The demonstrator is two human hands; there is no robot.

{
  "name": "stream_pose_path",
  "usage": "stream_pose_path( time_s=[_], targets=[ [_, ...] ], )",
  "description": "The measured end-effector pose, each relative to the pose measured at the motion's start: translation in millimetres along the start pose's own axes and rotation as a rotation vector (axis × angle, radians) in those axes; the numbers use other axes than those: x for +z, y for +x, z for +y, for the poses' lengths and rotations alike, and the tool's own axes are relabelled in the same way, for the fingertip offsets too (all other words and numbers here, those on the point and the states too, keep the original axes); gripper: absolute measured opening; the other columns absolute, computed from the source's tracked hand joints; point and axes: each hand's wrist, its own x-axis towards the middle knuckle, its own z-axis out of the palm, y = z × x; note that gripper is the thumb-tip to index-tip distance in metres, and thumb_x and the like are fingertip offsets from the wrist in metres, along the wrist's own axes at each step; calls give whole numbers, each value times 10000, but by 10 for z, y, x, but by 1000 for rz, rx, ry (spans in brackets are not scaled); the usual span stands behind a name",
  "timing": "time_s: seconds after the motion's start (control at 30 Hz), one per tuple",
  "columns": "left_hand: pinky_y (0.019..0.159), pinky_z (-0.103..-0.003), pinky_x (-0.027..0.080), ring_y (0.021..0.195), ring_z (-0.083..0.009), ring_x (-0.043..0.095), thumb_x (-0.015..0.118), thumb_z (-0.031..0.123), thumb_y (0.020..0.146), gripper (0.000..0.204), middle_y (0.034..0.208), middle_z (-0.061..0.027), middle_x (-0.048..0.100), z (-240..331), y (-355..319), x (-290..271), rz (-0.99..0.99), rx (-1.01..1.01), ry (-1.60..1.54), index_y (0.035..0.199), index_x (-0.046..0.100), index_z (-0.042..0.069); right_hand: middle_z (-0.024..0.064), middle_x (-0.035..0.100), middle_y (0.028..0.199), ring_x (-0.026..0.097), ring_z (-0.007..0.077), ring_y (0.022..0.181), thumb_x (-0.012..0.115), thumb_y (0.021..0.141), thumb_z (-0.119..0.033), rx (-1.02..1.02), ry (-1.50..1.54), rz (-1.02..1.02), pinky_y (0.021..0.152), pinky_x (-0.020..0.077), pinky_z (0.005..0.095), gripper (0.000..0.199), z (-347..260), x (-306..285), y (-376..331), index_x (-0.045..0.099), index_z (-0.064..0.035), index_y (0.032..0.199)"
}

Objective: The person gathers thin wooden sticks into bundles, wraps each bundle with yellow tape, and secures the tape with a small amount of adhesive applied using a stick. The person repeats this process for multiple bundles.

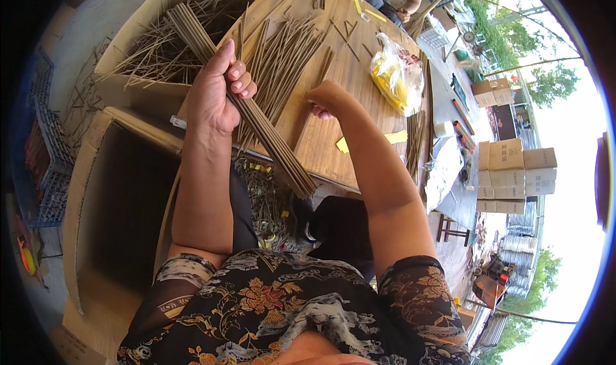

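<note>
A thick bundle of thin brown sticks [273, 137] slants across my left hand [224, 89], whose fingers and thumb are wrapped round it. Its lower end reaches past the table's near edge. Over the wooden table [350, 166], my right hand [327, 101] is bent down at the wrist with its fingers curled in. A few sticks lie close to those fingers; whether the hand grips any is hidden. Between my hands many loose sticks [282, 60] are spread on the table. A yellow paper strip [391, 137] lies partly behind my right forearm.
A cardboard box [122, 50] of tangled sticks stands left of the table, and an open box [83, 192] nearer me. A clear bag with yellow contents [398, 76] sits at the table's right. Across it is another person's hand [404, 13]. Stacked cartons [507, 166] stand far right.
</note>
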Motion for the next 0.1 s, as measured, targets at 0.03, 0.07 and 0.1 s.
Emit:
stream_pose_path(
  time_s=[0.03, 0.07, 0.1],
  targets=[
    [372, -200, 295, 392, -51, 347, 558, 283, 856, 281, 504, 48, 398, -7, -12, 8, 5, -3, 6, 647, 447, 131, 141, 543, 551, 549, 221, 445, 546, 728, -97, -14, -88, 3, 381, 451, 336, 160, 24, -8, 3, 557, 61, 712],
    [372, -201, 296, 392, -50, 348, 560, 283, 855, 279, 505, 47, 399, -9, -14, 33, 5, -4, 9, 649, 448, 131, 145, 542, 546, 547, 228, 443, 544, 722, -100, -29, -178, 12, 383, 449, 344, 165, 34, -31, 16, 561, 64, 708],
    [372, -201, 296, 392, -50, 348, 560, 283, 855, 279, 505, 47, 399, -13, -15, 45, 1, -6, 8, 649, 448, 131, 145, 542, 546, 547, 228, 443, 544, 722, -100, -28, -177, 16, 383, 449, 344, 165, 39, -46, 4, 561, 64, 708]
  ],
)
